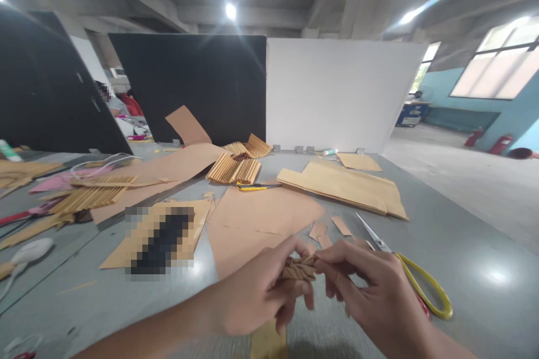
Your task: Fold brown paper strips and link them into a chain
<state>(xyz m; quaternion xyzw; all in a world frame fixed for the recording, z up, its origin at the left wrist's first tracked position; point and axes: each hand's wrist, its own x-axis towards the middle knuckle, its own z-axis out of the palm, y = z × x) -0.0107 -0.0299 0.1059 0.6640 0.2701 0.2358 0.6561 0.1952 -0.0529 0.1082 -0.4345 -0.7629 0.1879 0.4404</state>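
Note:
Both my hands meet just above the grey table near its front edge. My left hand and my right hand are both closed on a small bundle of rolled brown paper sticks, pinched between their fingertips. Under the hands lies a large brown paper sheet with small paper offcuts beside it. Yellow-handled scissors lie on the table right behind my right hand.
Stacks of rolled paper sticks lie at the table's middle back and another pile at the left. Folded brown sheets sit at the back right. A yellow utility knife lies mid-table. Black and white panels stand behind.

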